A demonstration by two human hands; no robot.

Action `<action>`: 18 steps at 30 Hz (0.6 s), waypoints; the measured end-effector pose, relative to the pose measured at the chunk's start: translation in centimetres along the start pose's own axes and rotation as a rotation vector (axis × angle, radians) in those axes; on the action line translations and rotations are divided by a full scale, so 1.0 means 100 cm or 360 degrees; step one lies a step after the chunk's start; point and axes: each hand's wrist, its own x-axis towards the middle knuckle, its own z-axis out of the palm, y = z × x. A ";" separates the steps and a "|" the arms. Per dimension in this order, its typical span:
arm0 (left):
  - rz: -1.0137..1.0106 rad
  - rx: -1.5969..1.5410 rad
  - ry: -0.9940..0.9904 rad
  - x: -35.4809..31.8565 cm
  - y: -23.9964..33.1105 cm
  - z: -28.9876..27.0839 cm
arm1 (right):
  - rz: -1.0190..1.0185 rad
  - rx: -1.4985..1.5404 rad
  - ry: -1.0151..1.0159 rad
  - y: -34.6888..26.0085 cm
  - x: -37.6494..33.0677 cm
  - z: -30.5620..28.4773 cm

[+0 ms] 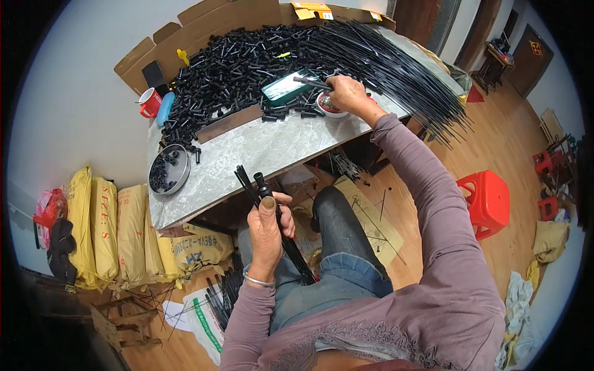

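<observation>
On the grey tabletop [247,141], at its left end, I see a round metal dish [181,166] partly filled with small black pieces. Further right, a white bowl [335,113] with a red inside sits just beside a teal box [286,99]; the bowl's bits are too small for me to identify. A red mug [150,109] stands by the left edge. Over the bowl, my right hand [349,96] pinches a dark rod [311,82] that points left. My left hand [266,227] is curled around a bundle of black rods [296,258], slanting above the lap, thumb on top. Short black tubes [229,68] heap behind the containers, with long black rods [396,71] to the right. Yellow sacks [105,229] line the left wall; a red stool [493,201] stands on the wood floor [516,145].
</observation>
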 end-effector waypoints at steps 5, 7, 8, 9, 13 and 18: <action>0.0018 -0.0002 -0.0019 -0.001 0.002 -0.002 | 0.0092 0.1360 -0.0102 -0.020 -0.025 -0.015; 0.0011 -0.0047 0.0020 -0.003 0.001 -0.004 | 0.0171 0.1617 -0.0408 -0.051 -0.057 -0.030; 0.0037 -0.0048 0.0037 -0.004 0.000 -0.004 | 0.0165 0.1715 -0.0480 -0.067 -0.075 -0.032; 0.0061 -0.0044 0.0069 -0.005 0.000 -0.004 | 0.0156 0.1819 -0.0568 -0.081 -0.091 -0.033; 0.0057 -0.0001 0.0181 -0.009 0.004 0.002 | 0.0114 0.1957 -0.0815 -0.121 -0.146 -0.038; 0.0219 0.0154 0.0320 -0.016 0.006 -0.004 | 0.0276 0.2432 -0.0765 -0.140 -0.181 -0.019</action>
